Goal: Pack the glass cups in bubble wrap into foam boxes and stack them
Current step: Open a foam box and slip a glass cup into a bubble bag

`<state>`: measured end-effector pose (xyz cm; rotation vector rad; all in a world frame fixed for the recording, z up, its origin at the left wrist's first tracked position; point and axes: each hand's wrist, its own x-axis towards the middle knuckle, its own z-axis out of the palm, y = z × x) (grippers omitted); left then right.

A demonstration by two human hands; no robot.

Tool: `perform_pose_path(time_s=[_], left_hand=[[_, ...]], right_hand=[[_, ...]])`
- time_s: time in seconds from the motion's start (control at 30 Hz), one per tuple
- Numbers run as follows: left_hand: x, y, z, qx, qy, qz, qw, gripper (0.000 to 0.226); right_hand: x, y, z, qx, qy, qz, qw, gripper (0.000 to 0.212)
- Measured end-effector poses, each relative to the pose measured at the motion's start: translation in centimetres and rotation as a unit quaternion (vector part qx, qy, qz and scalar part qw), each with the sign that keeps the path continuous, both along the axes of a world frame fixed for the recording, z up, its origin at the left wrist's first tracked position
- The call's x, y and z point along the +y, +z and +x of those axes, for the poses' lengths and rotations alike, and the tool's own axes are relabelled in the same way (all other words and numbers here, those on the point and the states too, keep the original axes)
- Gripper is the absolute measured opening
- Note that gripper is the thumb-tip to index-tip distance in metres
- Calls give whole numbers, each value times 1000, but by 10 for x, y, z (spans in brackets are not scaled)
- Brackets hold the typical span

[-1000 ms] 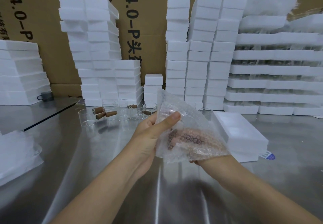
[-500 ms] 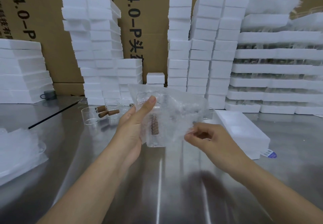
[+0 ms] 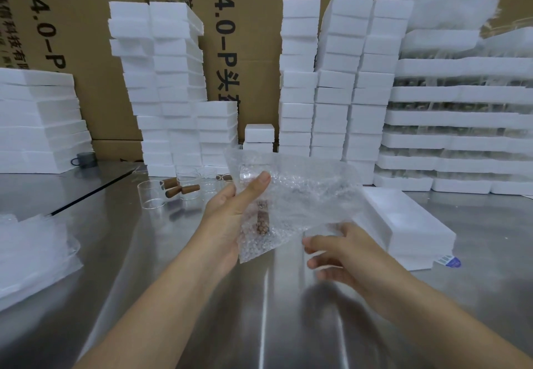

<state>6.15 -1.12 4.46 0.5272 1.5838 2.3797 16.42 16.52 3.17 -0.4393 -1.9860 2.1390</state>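
My left hand (image 3: 230,218) grips a clear bubble wrap bag (image 3: 297,195) above the steel table, thumb on top. A glass cup with a brown wooden handle (image 3: 263,220) shows through the wrap. My right hand (image 3: 340,253) is just below the bag's right edge, fingers curled and blurred; whether it touches the wrap I cannot tell. Several bare glass cups (image 3: 151,195) with wooden handles stand at the back left. A white foam box (image 3: 409,224) lies to the right of the bag.
Tall stacks of white foam boxes (image 3: 340,80) line the back against cardboard cartons (image 3: 248,37). Foam trays (image 3: 461,120) are stacked at the right, flat foam boards (image 3: 37,120) at the left. A pile of bubble wrap bags (image 3: 31,253) lies at the left table edge.
My right hand came out from under the bag and dropped to its lower right edge. The bag swung from upright to spread out sideways, still in my left hand.
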Motion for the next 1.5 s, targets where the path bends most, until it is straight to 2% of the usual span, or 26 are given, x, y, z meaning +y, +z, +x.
perform_pose_path(time_s=[0.1,0.17,0.27,0.37,0.5,0.63,0.73,0.9,0.93,1.03,1.07,1.23,1.37,1.43,1.5], left_hand=[[3,1,5,-9,-17,21,1000,49],[4,0,8,-3,-32,9,999,42],[6,-4,9,16,-65,-6,998,45],[8,-6,9,33,-63,-17,997,42],[9,-7,9,46,-73,-35,996,37],[9,-7,8,22,-95,-31,995,50],[11,-6,10,29,-97,-43,994,53],[13,-11,11,51,-109,-78,990,55],[14,-11,12,54,-115,-79,989,53],[17,-10,13,61,-120,-77,988,52],[17,-9,15,61,-121,-80,988,54],[17,-10,18,48,-104,-88,989,53],[17,-11,17,35,-100,-85,991,54],[18,-11,17,28,-107,-80,991,55],[18,-10,18,24,-111,-78,990,55]], right_hand=[[1,4,2,-5,74,-56,996,58],[5,6,3,4,108,-79,991,52],[9,7,3,39,137,-79,987,39],[10,8,1,66,97,-113,987,36],[17,7,-1,91,8,-173,981,12],[24,8,-4,122,-8,-192,974,7],[26,7,-6,146,11,-173,974,15],[25,6,-4,165,142,-137,966,54],[24,6,-4,162,150,-138,966,53],[24,10,-3,152,154,-135,967,22],[24,11,-3,149,151,-127,969,18],[27,7,-7,161,79,-130,975,28],[28,6,-8,210,30,-107,971,19],[26,5,-8,232,-1,-77,970,15],[23,4,-8,249,-40,-9,968,13]])
